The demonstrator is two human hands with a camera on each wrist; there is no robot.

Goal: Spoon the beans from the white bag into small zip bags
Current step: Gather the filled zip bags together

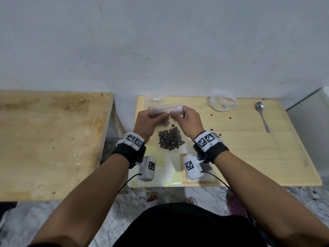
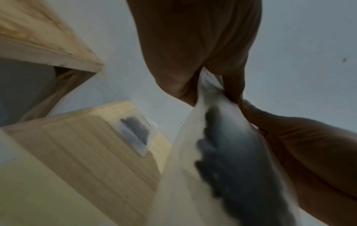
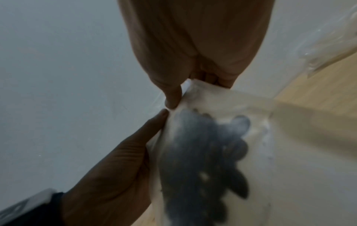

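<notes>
Both hands hold one small clear zip bag (image 1: 166, 111) up over the light wooden table (image 1: 240, 148). Dark beans (image 1: 170, 139) fill its hanging lower half. My left hand (image 1: 162, 116) pinches the bag's top strip from the left, and my right hand (image 1: 175, 113) pinches it from the right. In the wrist views the thumb and fingers of the left hand (image 2: 210, 85) and of the right hand (image 3: 185, 91) squeeze the top edge of the zip bag (image 2: 222, 152). The crumpled white bag (image 1: 222, 103) lies at the back right. A metal spoon (image 1: 261, 114) rests on the table further right.
Another small zip bag (image 2: 135, 134) with beans lies flat at the table's back left. A few loose beans (image 1: 230, 118) dot the tabletop. Pale flat sheets (image 1: 160, 168) lie at the near edge under my wrists. A worn wooden table (image 1: 53, 139) stands left, a white box (image 1: 311, 122) right.
</notes>
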